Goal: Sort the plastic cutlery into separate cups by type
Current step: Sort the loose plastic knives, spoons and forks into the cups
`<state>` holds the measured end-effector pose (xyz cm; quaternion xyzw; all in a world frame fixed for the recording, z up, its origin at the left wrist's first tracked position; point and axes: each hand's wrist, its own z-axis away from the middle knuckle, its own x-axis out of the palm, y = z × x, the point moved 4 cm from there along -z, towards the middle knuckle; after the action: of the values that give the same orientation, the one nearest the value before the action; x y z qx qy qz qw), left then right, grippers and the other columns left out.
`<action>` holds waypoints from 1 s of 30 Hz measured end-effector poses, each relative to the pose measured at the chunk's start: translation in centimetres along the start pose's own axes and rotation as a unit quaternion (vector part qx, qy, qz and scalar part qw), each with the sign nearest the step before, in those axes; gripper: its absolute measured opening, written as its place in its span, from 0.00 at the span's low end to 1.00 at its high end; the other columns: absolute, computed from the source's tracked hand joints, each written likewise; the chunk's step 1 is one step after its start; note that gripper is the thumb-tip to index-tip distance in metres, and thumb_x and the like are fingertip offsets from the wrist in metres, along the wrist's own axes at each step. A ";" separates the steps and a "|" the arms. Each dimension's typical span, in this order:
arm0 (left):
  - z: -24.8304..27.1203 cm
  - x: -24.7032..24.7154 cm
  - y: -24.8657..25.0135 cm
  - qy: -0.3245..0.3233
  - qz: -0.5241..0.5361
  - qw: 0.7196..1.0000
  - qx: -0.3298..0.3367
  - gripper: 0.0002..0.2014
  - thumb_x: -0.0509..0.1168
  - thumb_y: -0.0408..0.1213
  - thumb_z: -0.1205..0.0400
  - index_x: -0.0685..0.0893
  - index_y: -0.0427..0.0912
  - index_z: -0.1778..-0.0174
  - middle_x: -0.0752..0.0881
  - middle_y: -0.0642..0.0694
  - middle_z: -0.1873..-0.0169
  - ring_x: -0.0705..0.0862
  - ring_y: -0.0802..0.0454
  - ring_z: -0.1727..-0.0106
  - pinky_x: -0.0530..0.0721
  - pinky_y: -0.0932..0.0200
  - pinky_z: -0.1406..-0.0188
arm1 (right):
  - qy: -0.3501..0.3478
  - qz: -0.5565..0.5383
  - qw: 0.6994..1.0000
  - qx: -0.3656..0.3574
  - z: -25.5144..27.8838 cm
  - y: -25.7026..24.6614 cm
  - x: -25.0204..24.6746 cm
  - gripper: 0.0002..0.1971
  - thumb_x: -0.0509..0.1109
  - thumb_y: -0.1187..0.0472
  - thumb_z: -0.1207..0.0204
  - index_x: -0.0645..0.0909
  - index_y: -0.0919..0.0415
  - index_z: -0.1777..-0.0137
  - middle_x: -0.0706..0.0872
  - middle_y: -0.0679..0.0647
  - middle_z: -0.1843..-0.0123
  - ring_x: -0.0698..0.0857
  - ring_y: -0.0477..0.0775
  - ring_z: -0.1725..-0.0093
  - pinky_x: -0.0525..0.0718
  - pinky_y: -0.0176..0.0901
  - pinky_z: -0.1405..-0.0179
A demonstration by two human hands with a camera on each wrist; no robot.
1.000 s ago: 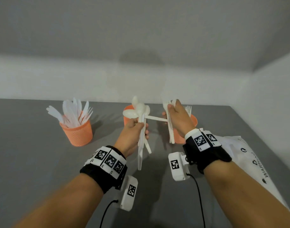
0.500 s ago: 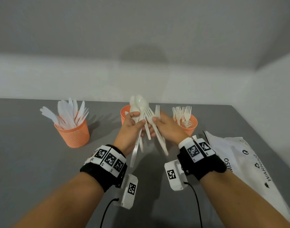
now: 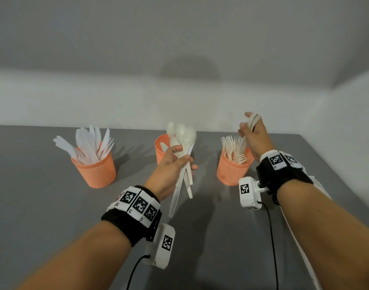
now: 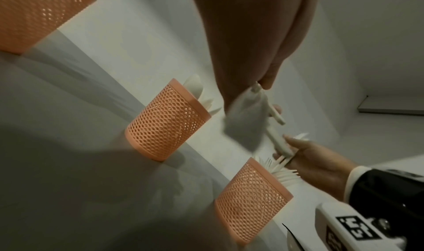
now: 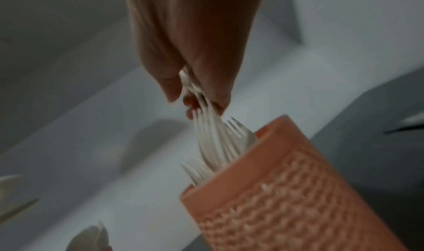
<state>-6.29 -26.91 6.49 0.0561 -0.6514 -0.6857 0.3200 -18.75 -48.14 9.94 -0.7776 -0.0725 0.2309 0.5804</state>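
Forks point(image 3: 255, 121) pinched in right hand point(image 3: 255, 136), handles pointing down, directly above fork cup point(image 3: 231, 171); left hand point(image 3: 171, 164) grips spoon bundle point(image 3: 184, 155) before middle cup point(image 3: 161, 152).

You have three orange mesh cups point(image 3: 95, 174) on the table, one each for knives, spoons and forks. Three spoon bowls point(image 3: 182, 135) show above your left hand point(image 3: 171, 164). The knives and forks overlap too much to count; one white bag point(image 3: 321, 185) lies at the right.
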 end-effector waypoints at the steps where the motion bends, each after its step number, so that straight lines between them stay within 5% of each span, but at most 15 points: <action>1: 0.0 0.0 0.1 -0.003 0.009 1.000 -0.004 0.11 0.55 0.30 0.15 0.68 0.43 0.37 0.80 0.44 0.61 0.85 0.51 0.65 0.86 0.54 0.61 | -0.021 0.017 0.999 0.025 0.0 0.9 0.2 0.21 0.64 0.60 0.20 0.66 0.57 0.29 0.75 0.52 0.52 0.78 0.49 0.55 0.79 0.41 0.47; 4: 0.1 -0.3 0.2 -0.002 0.011 1.000 0.001 0.09 0.56 0.32 0.15 0.70 0.40 0.40 0.80 0.45 0.66 0.79 0.53 0.72 0.84 0.59 0.70 | -0.048 0.075 0.995 0.041 0.3 1.0 0.4 0.25 0.70 0.57 0.24 0.67 0.56 0.29 0.74 0.55 0.47 0.77 0.51 0.47 0.76 0.44 0.42; 7: 0.1 -0.4 0.2 0.000 0.027 1.000 0.009 0.07 0.58 0.31 0.16 0.69 0.40 0.43 0.78 0.49 0.75 0.72 0.56 0.77 0.77 0.63 0.76 | 0.002 0.181 0.982 -0.055 0.7 -1.5 0.5 0.20 0.70 0.59 0.24 0.73 0.60 0.34 0.76 0.59 0.41 0.77 0.53 0.40 0.71 0.39 0.41; 11: -0.1 -1.0 0.2 0.024 0.046 0.999 0.011 0.04 0.57 0.31 0.15 0.69 0.40 0.47 0.77 0.46 0.70 0.72 0.54 0.76 0.75 0.62 0.77 | -0.009 0.168 0.966 -0.195 3.5 -6.2 3.9 0.09 0.70 0.67 0.27 0.81 0.64 0.47 0.80 0.60 0.50 0.79 0.49 0.53 0.73 0.33 0.50; 15: 0.5 -1.7 0.5 0.037 0.031 0.998 0.029 0.05 0.53 0.33 0.14 0.71 0.38 0.46 0.80 0.44 0.68 0.76 0.52 0.72 0.80 0.58 0.70 | -0.200 0.155 0.964 -0.083 7.3 -6.8 10.1 0.04 0.70 0.65 0.27 0.86 0.63 0.57 0.85 0.56 0.64 0.82 0.50 0.61 0.81 0.45 0.53; 19: 1.7 -3.4 1.0 0.072 -0.038 0.995 0.063 0.12 0.53 0.36 0.14 0.78 0.34 0.44 0.86 0.40 0.62 0.86 0.49 0.63 0.86 0.57 0.59 | -0.232 0.076 0.970 0.011 9.6 -6.2 13.6 0.05 0.69 0.63 0.24 0.81 0.65 0.58 0.84 0.59 0.68 0.86 0.59 0.64 0.88 0.59 0.53; 24: 3.6 -6.6 2.0 0.129 -0.087 0.982 0.108 0.10 0.57 0.32 0.15 0.81 0.32 0.53 0.88 0.40 0.64 0.88 0.48 0.65 0.86 0.58 0.65 | -0.265 0.042 0.963 0.035 11.2 -6.5 16.9 0.07 0.69 0.67 0.24 0.78 0.66 0.48 0.78 0.55 0.69 0.80 0.55 0.70 0.84 0.50 0.65; 27: 4.5 -8.8 2.7 0.157 -0.092 0.977 0.106 0.10 0.59 0.32 0.16 0.82 0.27 0.54 0.86 0.34 0.62 0.87 0.43 0.64 0.88 0.51 0.59 | -0.285 0.045 0.958 -0.004 12.1 -7.2 19.1 0.06 0.67 0.69 0.24 0.81 0.64 0.49 0.78 0.60 0.68 0.79 0.55 0.69 0.81 0.43 0.70; 30: 6.1 -11.4 3.5 0.171 -0.034 0.980 0.091 0.10 0.57 0.31 0.15 0.80 0.26 0.52 0.85 0.36 0.65 0.88 0.51 0.71 0.85 0.63 0.70 | -0.286 0.030 0.957 -0.042 13.6 -8.2 21.8 0.08 0.70 0.68 0.26 0.83 0.65 0.47 0.79 0.53 0.70 0.80 0.52 0.69 0.80 0.38 0.71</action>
<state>1.00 -15.66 6.75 0.2236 -0.6445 -0.6138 0.3972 -4.26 -25.39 8.63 -0.7044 -0.2216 0.4577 0.4952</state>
